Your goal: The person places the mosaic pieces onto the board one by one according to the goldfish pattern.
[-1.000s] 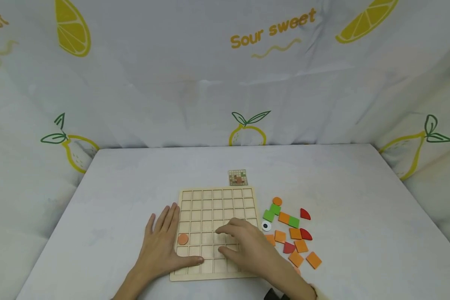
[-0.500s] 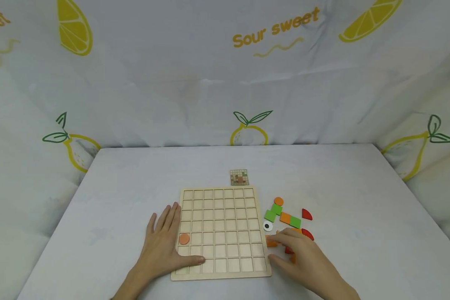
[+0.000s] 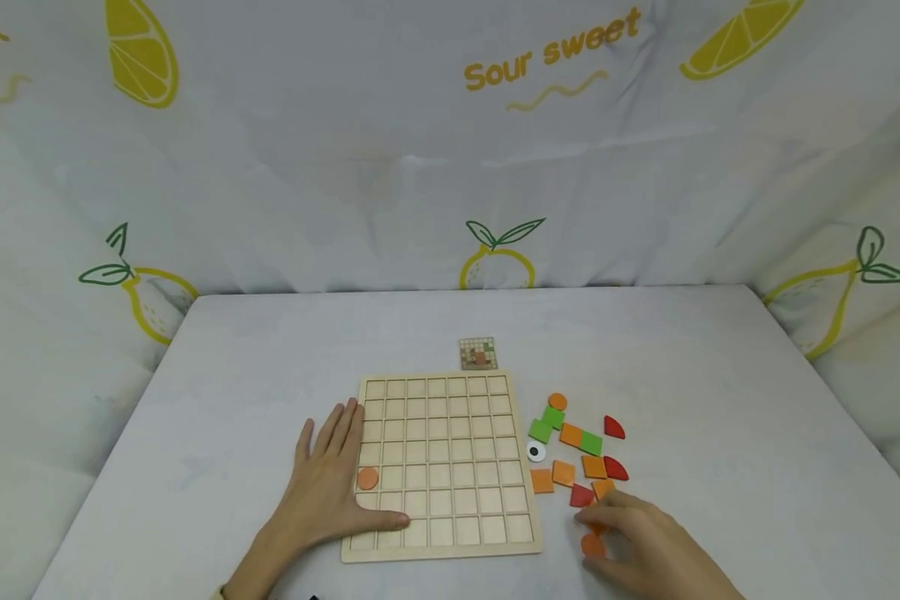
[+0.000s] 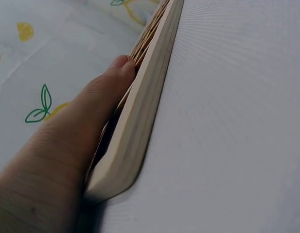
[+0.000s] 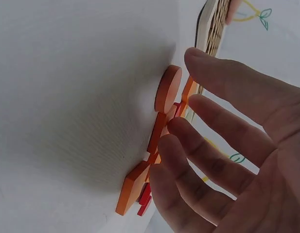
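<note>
A pale wooden grid board lies on the table with an orange disc in a cell near its left side. My left hand rests along the board's left edge, fingers straight and thumb laid over the lower-left cells; the thumb also shows over the rim in the left wrist view. Right of the board, my right hand hovers at another orange disc, its thumb and fingers parted around it and gripping nothing. Orange squares partly hide behind that hand.
Loose green squares, orange squares, red quarter-round pieces, an orange disc and a white eye disc lie right of the board. A small pattern card sits behind it.
My right hand has moved from over the board to the right and toward the near side, down to the orange disc among the loose pieces. The left hand has stayed at the board's edge.
</note>
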`<state>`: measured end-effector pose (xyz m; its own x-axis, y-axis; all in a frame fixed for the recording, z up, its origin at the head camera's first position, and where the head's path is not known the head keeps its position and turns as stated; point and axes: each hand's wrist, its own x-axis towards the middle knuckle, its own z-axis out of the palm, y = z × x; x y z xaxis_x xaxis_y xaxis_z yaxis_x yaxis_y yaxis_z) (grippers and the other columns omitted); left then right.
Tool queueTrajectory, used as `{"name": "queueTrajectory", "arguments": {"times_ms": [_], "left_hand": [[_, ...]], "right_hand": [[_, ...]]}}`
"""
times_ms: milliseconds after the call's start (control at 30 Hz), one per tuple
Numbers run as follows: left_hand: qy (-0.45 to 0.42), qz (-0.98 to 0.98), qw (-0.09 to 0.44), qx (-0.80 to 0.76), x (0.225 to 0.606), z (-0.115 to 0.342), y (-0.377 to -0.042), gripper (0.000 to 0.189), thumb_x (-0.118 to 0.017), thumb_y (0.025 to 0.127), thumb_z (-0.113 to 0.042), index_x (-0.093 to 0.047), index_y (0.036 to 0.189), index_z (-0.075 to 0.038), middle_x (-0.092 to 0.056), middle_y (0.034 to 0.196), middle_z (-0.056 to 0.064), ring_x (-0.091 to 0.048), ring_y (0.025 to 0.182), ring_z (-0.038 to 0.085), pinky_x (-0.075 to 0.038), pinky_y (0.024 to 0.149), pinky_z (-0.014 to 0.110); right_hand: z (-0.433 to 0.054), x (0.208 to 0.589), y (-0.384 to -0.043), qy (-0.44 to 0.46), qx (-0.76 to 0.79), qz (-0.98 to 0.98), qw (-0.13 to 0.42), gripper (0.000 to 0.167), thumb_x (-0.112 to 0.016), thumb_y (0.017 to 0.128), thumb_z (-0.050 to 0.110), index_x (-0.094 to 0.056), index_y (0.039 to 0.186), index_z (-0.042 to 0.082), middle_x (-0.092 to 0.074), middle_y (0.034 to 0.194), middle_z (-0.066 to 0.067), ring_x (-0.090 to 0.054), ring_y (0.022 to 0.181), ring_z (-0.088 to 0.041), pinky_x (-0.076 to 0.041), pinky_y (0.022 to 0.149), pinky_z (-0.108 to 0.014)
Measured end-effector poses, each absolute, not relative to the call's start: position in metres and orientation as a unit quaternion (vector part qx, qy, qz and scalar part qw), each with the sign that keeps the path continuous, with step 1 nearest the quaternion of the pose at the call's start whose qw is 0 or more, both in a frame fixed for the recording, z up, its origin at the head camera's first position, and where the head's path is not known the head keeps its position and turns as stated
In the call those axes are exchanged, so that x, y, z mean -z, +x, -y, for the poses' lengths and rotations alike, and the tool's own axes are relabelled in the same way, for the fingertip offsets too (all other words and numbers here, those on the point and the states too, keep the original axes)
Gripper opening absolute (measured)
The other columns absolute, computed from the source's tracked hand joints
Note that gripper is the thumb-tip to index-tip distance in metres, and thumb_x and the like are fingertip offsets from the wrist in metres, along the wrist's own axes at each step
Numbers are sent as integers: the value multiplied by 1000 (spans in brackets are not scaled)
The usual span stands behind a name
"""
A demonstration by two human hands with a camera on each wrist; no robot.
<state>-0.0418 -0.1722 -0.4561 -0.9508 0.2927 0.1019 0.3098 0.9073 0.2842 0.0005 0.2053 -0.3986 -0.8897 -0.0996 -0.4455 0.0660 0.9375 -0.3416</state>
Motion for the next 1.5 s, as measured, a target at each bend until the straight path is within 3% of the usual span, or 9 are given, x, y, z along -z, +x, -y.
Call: {"name": "queueTrajectory", "arguments": {"times_ms": [133, 367, 600, 933, 1133, 1267, 1500], "left_hand": [[-159, 975, 43, 147, 459, 173, -43, 153, -59, 54, -101, -18, 163, -1, -20, 171, 16, -22, 158, 36, -11, 122, 67], [-164, 975, 40, 144, 462, 173, -44, 154, -60, 53, -101, -15, 164, -3, -18, 172, 14, -19, 159, 34, -9, 123, 67], [-167, 974, 56, 140, 463, 174, -45, 147, -62, 59, -97, -20, 162, -2, -22, 171, 15, -23, 158, 34, -12, 121, 66], [-150, 975, 57, 151, 463, 174, -49, 135, -65, 68, -89, -22, 162, -3, -25, 170, 15, -26, 157, 36, -15, 121, 65], [-142, 977, 56, 152, 462, 173, -50, 134, -65, 68, -89, -22, 163, -3, -25, 170, 14, -25, 157, 35, -14, 122, 64], [-142, 976, 55, 154, 462, 173, -50, 133, -64, 69, -89, -22, 163, -4, -25, 171, 14, -25, 157, 35, -14, 122, 64], [-143, 976, 50, 154, 462, 174, -50, 133, -64, 69, -89, -21, 163, -4, -23, 171, 14, -24, 158, 35, -13, 122, 64]], "right_hand": [[-206, 402, 1, -1, 183, -951, 247, 37, -93, 71, 25, -80, 105, 22, -58, 87, 8, -49, 80, -11, -45, 64, -21], [-208, 408, 1, 7, 199, -946, 254, 32, -92, 72, 19, -82, 103, 17, -56, 88, 5, -49, 80, -12, -49, 64, -19], [-218, 410, 2, -74, 220, -947, 222, 26, -88, 77, 17, -82, 101, 11, -54, 88, 8, -44, 73, -2, -43, 60, -16], [-225, 411, 4, -174, 232, -941, 175, 23, -85, 78, 13, -81, 99, 4, -56, 90, 9, -46, 75, 6, -50, 64, -17], [-218, 407, 4, -150, 222, -949, 163, 11, -84, 78, 12, -81, 88, 13, -61, 86, 10, -47, 73, 3, -48, 61, -17], [-210, 405, 4, -132, 212, -957, 146, 13, -83, 76, 10, -79, 82, 21, -68, 88, 10, -51, 74, 0, -49, 62, -17], [-206, 406, 4, -31, 192, -956, 218, 26, -91, 70, 16, -81, 94, 18, -64, 95, 8, -55, 82, -10, -55, 69, -21]]}}
